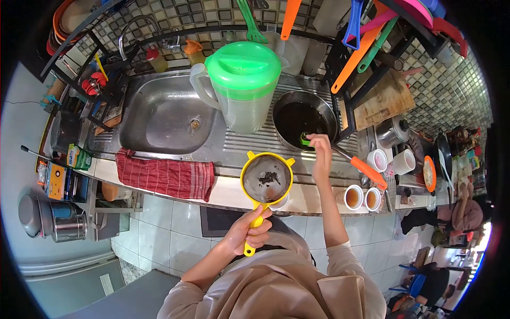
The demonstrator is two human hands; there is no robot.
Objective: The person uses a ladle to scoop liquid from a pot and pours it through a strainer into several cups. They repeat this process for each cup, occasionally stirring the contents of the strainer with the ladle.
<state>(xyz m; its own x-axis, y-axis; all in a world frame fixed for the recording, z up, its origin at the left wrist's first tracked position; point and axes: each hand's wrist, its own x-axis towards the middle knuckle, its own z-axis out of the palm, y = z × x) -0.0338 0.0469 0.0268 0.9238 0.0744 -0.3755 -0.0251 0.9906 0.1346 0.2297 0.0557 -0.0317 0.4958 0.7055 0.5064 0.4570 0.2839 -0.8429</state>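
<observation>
"While I look over the surface (311,192), can you tell me what the left hand (248,234) has?"

"It has the yellow strainer (267,178), with the fingers wrapped round the handle and folded closed. The mesh bowl faces up, over the front edge of the surface as seen from above, and a dark clump lies in the mesh."

"And the right hand (320,151)?"

"That one is over the near rim of the metal pan (325,103), fingers bent, fingertips at a small green utensil (304,139) by the pan's inner side. I cannot tell how tightly they close, or whether they grip it."

"What does the pan hold?"

"Dark liquid (300,118). It rests on the ribbed drainboard (241,142), its orange handle (367,173) pointing toward the near right."

"I see a pitcher (244,109) with a green lid just left of it."

"Yes, upright, between the pan and the sink basin (164,117). A red cloth (164,175) hangs over the front edge, below the basin."

"Those white cups (353,186) on the right?"

"Two of them side by side near the orange handle, both with amber liquid inside."
</observation>
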